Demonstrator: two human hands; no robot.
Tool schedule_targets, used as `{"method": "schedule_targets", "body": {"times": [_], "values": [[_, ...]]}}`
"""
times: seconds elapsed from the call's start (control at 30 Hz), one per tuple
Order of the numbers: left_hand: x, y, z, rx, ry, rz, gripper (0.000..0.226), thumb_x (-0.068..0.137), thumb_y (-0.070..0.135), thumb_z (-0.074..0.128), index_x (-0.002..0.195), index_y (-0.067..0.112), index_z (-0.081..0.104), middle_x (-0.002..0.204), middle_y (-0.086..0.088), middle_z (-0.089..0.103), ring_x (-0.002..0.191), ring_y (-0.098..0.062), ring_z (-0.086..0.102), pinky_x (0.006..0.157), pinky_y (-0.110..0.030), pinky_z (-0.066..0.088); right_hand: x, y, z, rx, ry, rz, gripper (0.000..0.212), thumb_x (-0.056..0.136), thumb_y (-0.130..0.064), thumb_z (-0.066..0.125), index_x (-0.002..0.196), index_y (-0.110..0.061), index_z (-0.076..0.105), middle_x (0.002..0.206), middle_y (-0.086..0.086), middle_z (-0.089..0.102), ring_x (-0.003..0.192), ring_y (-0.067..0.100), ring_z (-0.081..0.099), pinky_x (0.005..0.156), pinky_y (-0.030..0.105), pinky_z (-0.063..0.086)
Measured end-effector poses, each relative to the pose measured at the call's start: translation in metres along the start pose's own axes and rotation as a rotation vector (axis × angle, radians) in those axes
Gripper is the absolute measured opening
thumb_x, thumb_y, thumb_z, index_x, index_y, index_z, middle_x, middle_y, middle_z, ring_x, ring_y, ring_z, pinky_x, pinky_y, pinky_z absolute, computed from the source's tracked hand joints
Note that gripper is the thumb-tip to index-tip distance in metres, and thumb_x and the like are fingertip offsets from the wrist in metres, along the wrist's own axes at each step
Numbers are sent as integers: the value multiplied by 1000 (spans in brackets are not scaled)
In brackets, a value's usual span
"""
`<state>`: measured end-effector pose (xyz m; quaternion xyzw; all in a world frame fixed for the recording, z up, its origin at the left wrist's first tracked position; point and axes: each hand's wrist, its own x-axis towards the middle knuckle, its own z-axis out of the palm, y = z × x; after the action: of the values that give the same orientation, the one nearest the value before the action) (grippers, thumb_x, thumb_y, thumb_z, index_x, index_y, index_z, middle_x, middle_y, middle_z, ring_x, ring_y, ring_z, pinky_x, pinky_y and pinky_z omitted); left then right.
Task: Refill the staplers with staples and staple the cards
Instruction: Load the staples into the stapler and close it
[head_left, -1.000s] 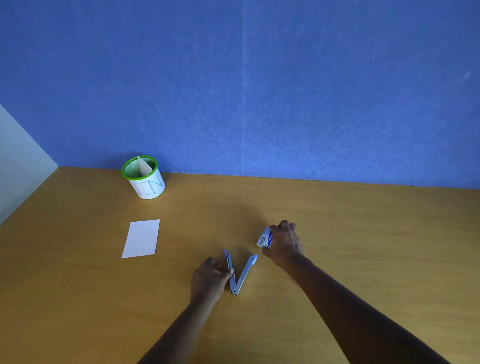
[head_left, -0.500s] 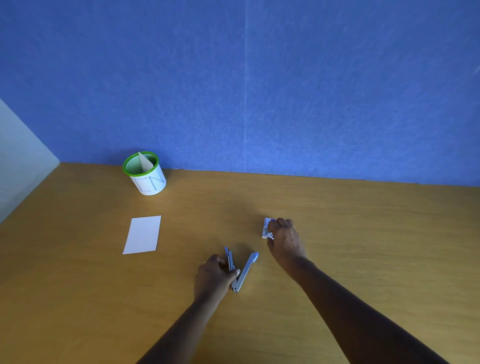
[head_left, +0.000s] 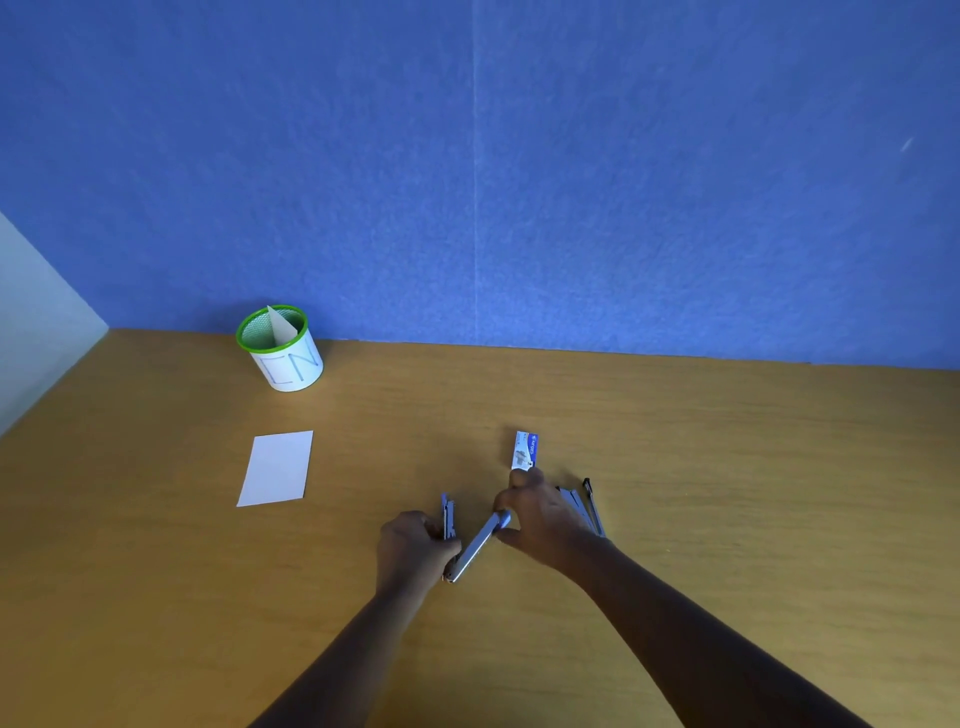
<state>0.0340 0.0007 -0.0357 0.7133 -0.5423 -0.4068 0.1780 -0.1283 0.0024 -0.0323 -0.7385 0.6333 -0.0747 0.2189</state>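
Observation:
A light blue stapler (head_left: 470, 553) lies swung open in a V on the wooden desk. My left hand (head_left: 413, 545) grips its left arm, the metal staple channel. My right hand (head_left: 540, 517) pinches the tip of its right arm, the blue top cover. The white and blue staple box (head_left: 525, 450) lies on the desk just beyond my right hand, free of it. A second stapler (head_left: 584, 506), dark and also open, lies to the right, partly hidden behind my right wrist. A white card (head_left: 277, 467) lies flat to the left.
A white mesh cup with a green rim (head_left: 283, 351) stands at the back left near the blue wall, holding a folded card. The desk (head_left: 727, 467) stretches bare to the right. A pale side panel borders the far left.
My right hand let go of the staple box, which stays on the desk, and moved back to take the stapler's top cover. The second stapler came into view behind the right wrist.

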Motion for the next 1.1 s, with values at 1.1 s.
{"method": "schedule_targets", "body": {"times": [1.1], "values": [[-18,27,-32,-998,6,6,12,89,3,55,83,3,65,78,-15,65,67,-20,65,56,-18,55,-45,-57,-1,133,-30,81,42,81,-35,62,54,-24,31,58,-9,39,65,16,42,50,22,29]]}}
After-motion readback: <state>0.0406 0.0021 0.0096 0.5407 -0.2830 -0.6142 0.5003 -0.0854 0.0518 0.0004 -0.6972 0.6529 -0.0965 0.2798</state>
